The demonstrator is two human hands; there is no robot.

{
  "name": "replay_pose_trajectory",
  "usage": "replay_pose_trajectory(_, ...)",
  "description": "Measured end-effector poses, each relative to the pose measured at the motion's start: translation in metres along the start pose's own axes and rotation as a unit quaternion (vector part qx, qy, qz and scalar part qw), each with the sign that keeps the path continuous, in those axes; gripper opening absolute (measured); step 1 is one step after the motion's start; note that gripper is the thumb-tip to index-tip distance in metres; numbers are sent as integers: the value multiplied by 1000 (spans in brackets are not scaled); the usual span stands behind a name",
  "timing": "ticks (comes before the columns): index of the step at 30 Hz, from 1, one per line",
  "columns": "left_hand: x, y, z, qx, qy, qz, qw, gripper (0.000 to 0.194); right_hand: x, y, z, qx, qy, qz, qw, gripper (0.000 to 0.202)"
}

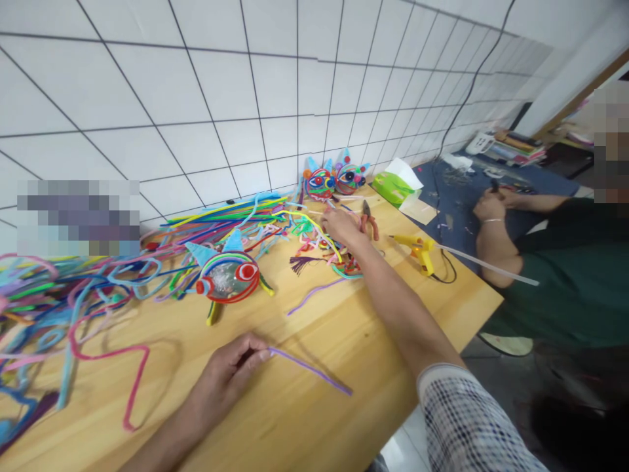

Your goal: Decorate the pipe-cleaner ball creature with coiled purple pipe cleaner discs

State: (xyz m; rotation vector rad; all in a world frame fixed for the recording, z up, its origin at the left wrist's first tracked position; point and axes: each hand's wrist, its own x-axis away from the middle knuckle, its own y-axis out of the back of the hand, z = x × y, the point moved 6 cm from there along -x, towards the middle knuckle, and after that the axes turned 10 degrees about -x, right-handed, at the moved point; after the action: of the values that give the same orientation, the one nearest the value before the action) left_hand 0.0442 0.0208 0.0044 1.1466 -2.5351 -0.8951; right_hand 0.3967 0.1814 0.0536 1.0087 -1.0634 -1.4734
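Between the thumb and fingers of my left hand (236, 367) is one end of a purple pipe cleaner (314, 372), its free end pointing right over the wooden table. My right hand (341, 226) reaches across to a tangle of short colored pipe cleaners (307, 226). Its fingers look bent together, but I cannot make out what is in them. Another purple pipe cleaner (314, 295) lies between the hands. Beyond my left hand stands a rounded figure (228, 278) with blue ears and red-ringed eyes. Red-handled pliers (368, 221) lie just right of my right hand.
A yellow glue gun (417, 250) with a long glue stick rests near the table's right edge. Two finished-looking figures (319, 183) and a green tissue pack (396, 183) stand by the tiled wall. Loose pipe cleaners (88, 295) cover the left side. Another person (555, 262) sits at right.
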Motion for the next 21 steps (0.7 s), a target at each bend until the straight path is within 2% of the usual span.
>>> replay_pose_trajectory(4, 0, -1, 2, 0, -5, 0, 1000, 29, 0, 6, -3, 6, -52, -7, 999, 39)
replay_pose_trajectory(8, 0, -1, 1, -5, -6, 2, 1000, 28, -9, 9, 6, -4, -41, -14, 999, 37)
replay_pose_trajectory(13, -1, 0, -2, -9, -11, 3, 1000, 28, -25, -4, 12, -11, -37, -2, 999, 34)
replay_pose_trajectory(16, -1, 0, -3, -9, -17, 0, 1000, 27, -33, -2, 5, -19, -37, 5, 999, 32)
replay_pose_trajectory(21, -1, 0, -2, -10, -18, 0, 1000, 25, -30, 28, -28, -37, -63, -13, 997, 43)
